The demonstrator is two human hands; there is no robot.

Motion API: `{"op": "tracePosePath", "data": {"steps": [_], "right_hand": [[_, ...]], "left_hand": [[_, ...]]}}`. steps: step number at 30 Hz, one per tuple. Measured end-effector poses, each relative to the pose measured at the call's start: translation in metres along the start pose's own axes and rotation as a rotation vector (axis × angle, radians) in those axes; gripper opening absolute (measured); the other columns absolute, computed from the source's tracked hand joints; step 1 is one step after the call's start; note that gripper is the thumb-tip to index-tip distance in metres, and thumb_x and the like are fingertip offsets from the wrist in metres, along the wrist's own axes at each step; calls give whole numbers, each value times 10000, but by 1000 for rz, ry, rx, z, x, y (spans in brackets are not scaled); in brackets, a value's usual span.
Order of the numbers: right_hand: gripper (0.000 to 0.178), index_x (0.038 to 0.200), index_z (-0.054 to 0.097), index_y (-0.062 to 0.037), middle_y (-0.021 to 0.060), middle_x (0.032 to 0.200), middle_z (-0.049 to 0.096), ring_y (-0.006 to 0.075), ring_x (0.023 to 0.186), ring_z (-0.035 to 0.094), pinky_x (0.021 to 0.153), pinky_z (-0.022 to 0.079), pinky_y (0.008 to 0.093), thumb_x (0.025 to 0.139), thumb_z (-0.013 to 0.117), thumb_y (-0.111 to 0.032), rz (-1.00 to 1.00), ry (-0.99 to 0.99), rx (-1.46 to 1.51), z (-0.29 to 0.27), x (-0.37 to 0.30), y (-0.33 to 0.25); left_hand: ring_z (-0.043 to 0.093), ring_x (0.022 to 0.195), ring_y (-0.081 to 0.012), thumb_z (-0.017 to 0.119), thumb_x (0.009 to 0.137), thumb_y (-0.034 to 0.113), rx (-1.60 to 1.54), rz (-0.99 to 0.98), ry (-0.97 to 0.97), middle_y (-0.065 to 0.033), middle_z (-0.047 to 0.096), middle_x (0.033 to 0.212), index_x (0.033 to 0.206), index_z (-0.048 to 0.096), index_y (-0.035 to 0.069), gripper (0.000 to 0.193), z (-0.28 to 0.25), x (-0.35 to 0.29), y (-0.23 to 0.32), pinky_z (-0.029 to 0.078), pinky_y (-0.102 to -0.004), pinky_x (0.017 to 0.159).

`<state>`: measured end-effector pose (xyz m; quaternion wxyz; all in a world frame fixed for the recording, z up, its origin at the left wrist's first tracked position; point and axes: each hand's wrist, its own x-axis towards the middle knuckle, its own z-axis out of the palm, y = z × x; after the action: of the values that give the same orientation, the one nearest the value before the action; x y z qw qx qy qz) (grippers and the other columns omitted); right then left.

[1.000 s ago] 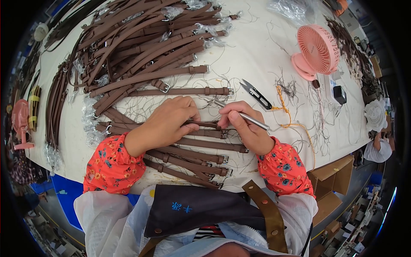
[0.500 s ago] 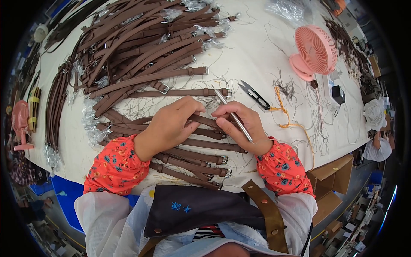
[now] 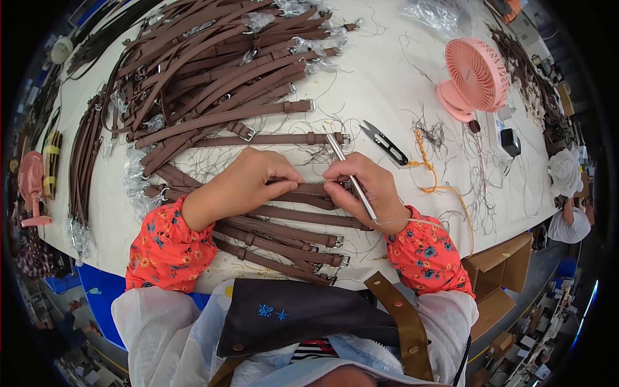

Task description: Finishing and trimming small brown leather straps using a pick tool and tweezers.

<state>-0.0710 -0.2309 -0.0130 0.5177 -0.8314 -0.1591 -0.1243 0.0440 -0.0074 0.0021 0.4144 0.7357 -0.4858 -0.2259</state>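
My right hand [image 3: 367, 187] is closed around a slim silver pen-shaped metal tool [image 3: 351, 175], with a thin pale cord [image 3: 419, 221] running from its lower end past my sleeve. The tool slants up and left, and thumb and index finger of that hand meet near a brown strap. My left hand [image 3: 248, 180] is closed in a pinch, thumb against index finger; what it pinches, perhaps a thread, is too small to make out. Beneath and between my hands lie several brown straps [image 3: 313, 199] with metal buckles [image 3: 338, 241].
A large heap of brown buckled straps [image 3: 213, 71] fills the far left. Black thread snips [image 3: 385, 143] and orange cord [image 3: 425, 164] lie right of my hands. A pink fan [image 3: 474, 74] stands far right. Loose thread ends litter the white table [image 3: 380, 77]; a cardboard box [image 3: 493, 267] sits beside it.
My left hand has shifted a little left and let go of the brown strap, which lies lower on the others. The metal tool in my right hand has tilted slightly more upright.
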Motion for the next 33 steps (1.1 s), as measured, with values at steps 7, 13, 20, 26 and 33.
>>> {"op": "tracePosePath", "data": {"steps": [7, 13, 20, 26, 33], "right_hand": [[248, 1009, 616, -107, 88, 843, 573, 248, 698, 589, 619, 486, 325, 806, 702, 8, -59, -7, -73, 3, 0, -1], [246, 1019, 616, -96, 89, 842, 579, 242, 706, 602, 630, 494, 320, 814, 699, 12, -44, -11, -107, 2, -1, 1], [229, 1027, 608, -68, 105, 873, 606, 240, 736, 629, 661, 507, 313, 833, 683, 25, -9, 6, -69, 1, 1, -2], [229, 1034, 605, -69, 104, 899, 613, 242, 767, 653, 670, 518, 316, 837, 707, -9, -4, -3, -59, 1, -1, 2], [226, 1028, 614, -73, 94, 880, 608, 229, 772, 659, 666, 523, 318, 835, 724, -33, 34, -89, -17, 2, -1, 1]], "left_hand": [[631, 754, -320, 683, 781, 62, 257, 157, 49, -124, 647, 769, 845, 689, 16, 79, 7, -3, 4, 511, -400, 691], [610, 755, -295, 687, 736, 21, 491, 159, 38, -113, 617, 772, 819, 632, 41, 102, 8, -2, 6, 503, -383, 687], [586, 815, -151, 609, 899, 89, -156, -2, 40, -48, 642, 859, 895, 624, 34, 58, -9, 0, 0, 488, -279, 688], [563, 808, -59, 568, 996, 167, -782, -269, -176, -17, 627, 905, 991, 599, 15, 155, 0, 0, 10, 473, -206, 673], [484, 667, -24, 574, 991, 158, -598, -344, -124, 45, 581, 794, 989, 620, 46, 121, -6, -1, 6, 403, -184, 593]]}}
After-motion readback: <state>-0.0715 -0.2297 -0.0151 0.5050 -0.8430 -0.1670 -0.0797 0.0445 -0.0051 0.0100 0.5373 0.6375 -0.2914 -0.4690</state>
